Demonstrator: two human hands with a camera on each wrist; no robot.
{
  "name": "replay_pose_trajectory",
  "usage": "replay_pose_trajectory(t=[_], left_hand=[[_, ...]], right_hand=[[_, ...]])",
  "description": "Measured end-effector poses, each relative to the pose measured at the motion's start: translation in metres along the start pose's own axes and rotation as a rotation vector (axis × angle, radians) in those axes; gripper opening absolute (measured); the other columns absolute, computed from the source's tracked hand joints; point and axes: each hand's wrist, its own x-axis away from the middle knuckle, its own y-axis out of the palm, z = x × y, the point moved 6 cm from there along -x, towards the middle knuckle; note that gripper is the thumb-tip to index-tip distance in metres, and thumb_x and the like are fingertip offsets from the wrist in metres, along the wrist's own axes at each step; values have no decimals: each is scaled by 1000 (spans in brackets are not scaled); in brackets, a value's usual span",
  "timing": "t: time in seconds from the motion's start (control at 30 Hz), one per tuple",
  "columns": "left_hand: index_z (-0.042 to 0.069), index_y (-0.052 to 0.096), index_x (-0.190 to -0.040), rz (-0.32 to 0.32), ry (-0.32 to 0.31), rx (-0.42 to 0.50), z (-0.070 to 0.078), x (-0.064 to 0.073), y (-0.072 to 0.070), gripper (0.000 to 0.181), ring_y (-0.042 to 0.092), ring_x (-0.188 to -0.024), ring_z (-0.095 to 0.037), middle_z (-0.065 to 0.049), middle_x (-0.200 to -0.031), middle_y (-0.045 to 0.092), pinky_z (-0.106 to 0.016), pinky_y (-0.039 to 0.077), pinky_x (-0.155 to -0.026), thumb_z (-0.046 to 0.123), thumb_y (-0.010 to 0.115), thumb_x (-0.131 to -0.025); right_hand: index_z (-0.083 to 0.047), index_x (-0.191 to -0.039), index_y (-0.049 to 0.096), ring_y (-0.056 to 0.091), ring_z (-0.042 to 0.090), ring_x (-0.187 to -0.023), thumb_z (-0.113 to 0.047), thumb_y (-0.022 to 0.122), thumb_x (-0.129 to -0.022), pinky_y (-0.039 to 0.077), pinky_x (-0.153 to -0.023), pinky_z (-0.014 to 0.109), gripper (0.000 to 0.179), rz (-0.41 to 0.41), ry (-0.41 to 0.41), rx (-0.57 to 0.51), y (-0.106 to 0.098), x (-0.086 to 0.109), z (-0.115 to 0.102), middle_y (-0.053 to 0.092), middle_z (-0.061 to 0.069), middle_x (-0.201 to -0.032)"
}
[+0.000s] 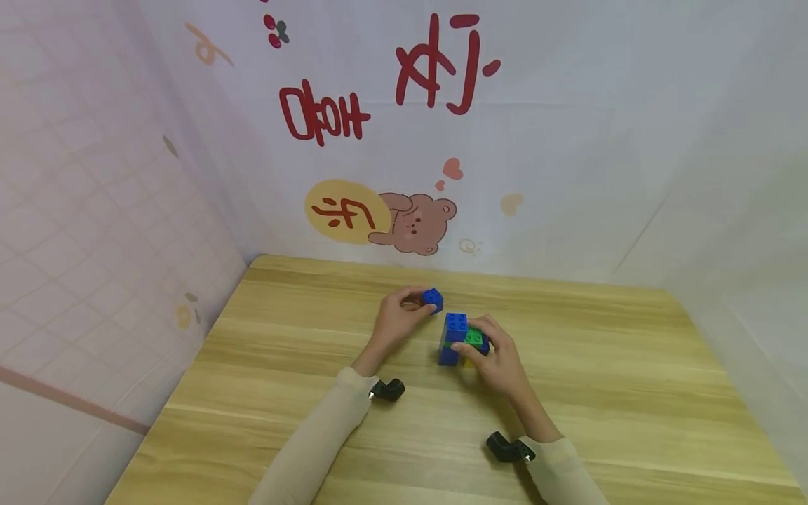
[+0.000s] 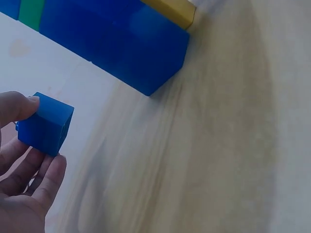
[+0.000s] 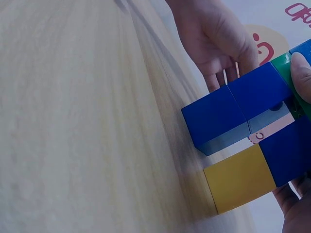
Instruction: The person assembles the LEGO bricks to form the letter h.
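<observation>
My left hand [image 1: 399, 317] pinches a small blue building block [image 1: 432, 299] between thumb and fingers, studs showing on its top. In the left wrist view that blue block [image 2: 46, 124] is held apart from the larger stack. My right hand [image 1: 503, 359] grips an upright assembly of building blocks [image 1: 449, 351], with its thumb across the front. The right wrist view shows its two legs: one of stacked blue blocks [image 3: 233, 109], the other with a yellow block [image 3: 240, 179] at the bottom and blue above. A green block [image 3: 283, 69] bridges them, partly behind the thumb.
The wood-grain table [image 1: 303, 308] extends around both hands. Behind it rises a white wall sheet [image 1: 555, 140] with red characters and a printed bear [image 1: 419, 224]. Black wrist mounts [image 1: 388, 390] sit at both cuffs.
</observation>
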Motion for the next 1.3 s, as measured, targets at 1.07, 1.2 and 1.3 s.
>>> replay_pose_trajectory(t=[1.07, 1.2, 1.3], left_hand=[[12, 72, -124, -61, 57, 153, 27, 28, -21, 34, 69, -109, -29, -14, -119, 68, -26, 61, -92, 11, 79, -91], [9, 71, -126, -58, 63, 158, 34, 27, -25, 34, 68, -112, -30, -16, -122, 67, -26, 61, -94, 10, 77, -92], [7, 71, -126, -51, 83, 162, 40, 27, -28, 34, 68, -112, -31, -16, -122, 68, -28, 61, -94, 9, 76, -93]], right_hand=[[-6, -121, 70, 57, 11, -96, -6, 79, -89, 51, -82, 20, 34, -25, 52, -2, -5, 0, -38, 64, 8, -105], [-6, -120, 70, 57, 11, -94, -6, 79, -89, 51, -81, 21, 33, -24, 47, -2, -4, 0, -37, 64, 7, -104], [-7, -121, 70, 56, 13, -93, -7, 79, -89, 51, -80, 22, 33, -26, 50, 0, -4, 0, -37, 63, 6, -104]])
